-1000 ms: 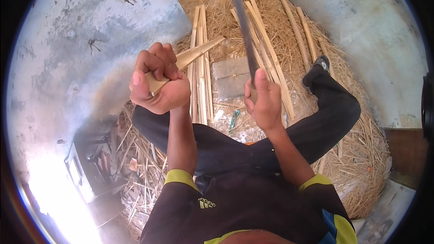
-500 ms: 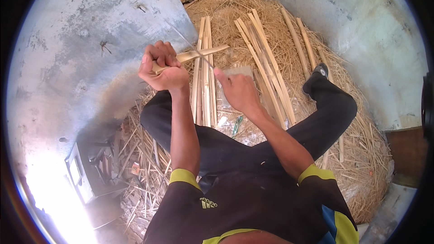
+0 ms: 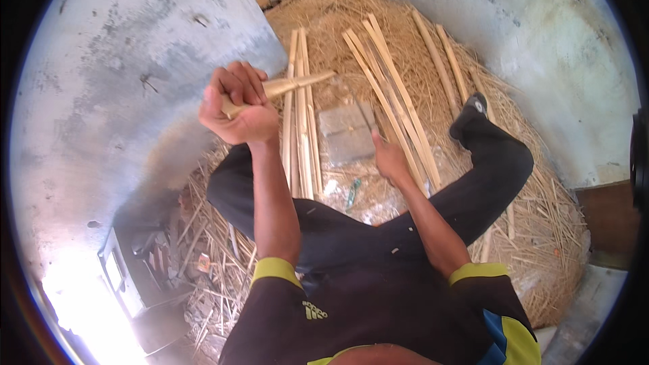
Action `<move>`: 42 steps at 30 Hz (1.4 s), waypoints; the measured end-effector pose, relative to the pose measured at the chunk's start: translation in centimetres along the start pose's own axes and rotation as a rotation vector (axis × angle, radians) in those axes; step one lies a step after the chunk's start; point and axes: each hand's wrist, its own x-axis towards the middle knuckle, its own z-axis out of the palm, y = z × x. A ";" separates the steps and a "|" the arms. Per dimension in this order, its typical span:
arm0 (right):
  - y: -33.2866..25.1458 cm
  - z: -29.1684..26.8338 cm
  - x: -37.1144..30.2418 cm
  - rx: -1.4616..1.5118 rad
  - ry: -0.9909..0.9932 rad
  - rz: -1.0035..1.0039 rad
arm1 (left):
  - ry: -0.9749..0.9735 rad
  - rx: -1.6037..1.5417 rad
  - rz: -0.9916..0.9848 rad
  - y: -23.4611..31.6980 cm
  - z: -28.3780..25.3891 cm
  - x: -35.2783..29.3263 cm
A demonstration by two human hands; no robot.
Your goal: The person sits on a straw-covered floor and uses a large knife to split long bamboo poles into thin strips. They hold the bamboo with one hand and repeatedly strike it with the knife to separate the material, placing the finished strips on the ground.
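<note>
Checking clearance first, I note the pale wall (image 3: 169, 27) to the L and the straw-covered floor (image 3: 324, 10) ahead; strokes are best run forward, away from the wall and the black trouser legs (image 3: 497, 145). Loose stock lies in two groups: the L strips (image 3: 304, 142) pass below the held pc. in view, the R strips (image 3: 400, 91) run just beside the R hand (image 3: 392, 161). Don't let the edge catch either. Grey blocks (image 3: 346, 132) sit btwn the groups.

Work pc.: tapered pale strip (image 3: 297, 84), raised in the L hand (image 3: 240, 105), tip pointing R. L grip: fingers curled tight round its near end; thumb and fingers should stay behind the cut line. R grip: closed on a thin dark blade (image 3: 364, 111), grip end hidden by the fist. Blade and work pc. are apart, so no cut at this instant.

Recommended: shallow edge angle, light even pressure, stroke twd the free tip, L wrist locked. Small green item (image 3: 353, 192) nr the lap: leave undisturbed.
</note>
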 end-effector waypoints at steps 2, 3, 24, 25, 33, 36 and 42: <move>-5.4 -3.2 -1.4 0.184 -0.045 -0.021 | -0.029 -0.021 0.008 0.3 -0.2 0.5; -7.5 -4.7 -2.1 0.361 -0.131 -0.030 | -0.038 -0.009 0.007 0.4 -0.3 0.5; -13.4 -2.3 -5.0 0.469 -0.131 -0.423 | 0.276 0.107 -0.021 -0.1 2.8 -0.3; -12.2 -0.3 -3.8 0.264 -0.190 -0.290 | 0.348 0.135 -0.007 0.1 2.5 -0.1; -11.0 -4.2 -3.2 0.613 -0.217 -0.111 | 0.281 0.093 -0.005 0.0 1.1 -0.4; -11.5 -4.7 -4.7 0.660 -0.135 -0.368 | 0.181 0.145 -0.003 -0.1 1.6 -1.2; -9.4 -4.1 -2.2 0.087 -0.252 -0.067 | 0.151 0.031 0.007 -0.6 -0.2 -0.3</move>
